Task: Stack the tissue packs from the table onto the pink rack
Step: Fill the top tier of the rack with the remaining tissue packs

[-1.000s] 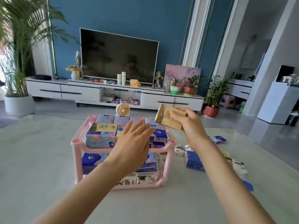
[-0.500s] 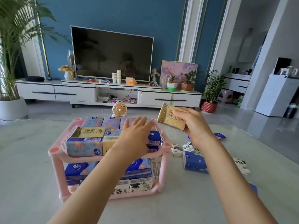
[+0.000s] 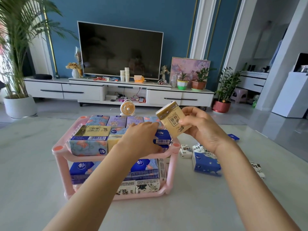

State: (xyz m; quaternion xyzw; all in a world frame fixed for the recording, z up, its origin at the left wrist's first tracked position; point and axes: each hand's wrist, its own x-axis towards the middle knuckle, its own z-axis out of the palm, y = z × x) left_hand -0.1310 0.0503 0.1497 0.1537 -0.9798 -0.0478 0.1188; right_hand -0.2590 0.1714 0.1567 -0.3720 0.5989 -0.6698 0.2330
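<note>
While the right hand [image 3: 205, 130] holds a gold tissue pack [image 3: 172, 120] up in the air, the pack tips to one side, just above the right end of the pink rack [image 3: 60, 148]. The thumb presses on the front of the pack and the fingers curl round its back. The left hand [image 3: 141, 140] reaches over the top shelf with its fingers straight and close together. It lies on the blue packs [image 3: 162, 137] there and holds nothing. The top shelf is nearly full of packs, with a yellow pack [image 3: 93, 131] on top at the left. The bottom shelf has more packs in it. On the table [image 3: 33, 189], to the right of the rack, lie a big blue pack [image 3: 206, 164] and some small white packs [image 3: 185, 150].
</note>
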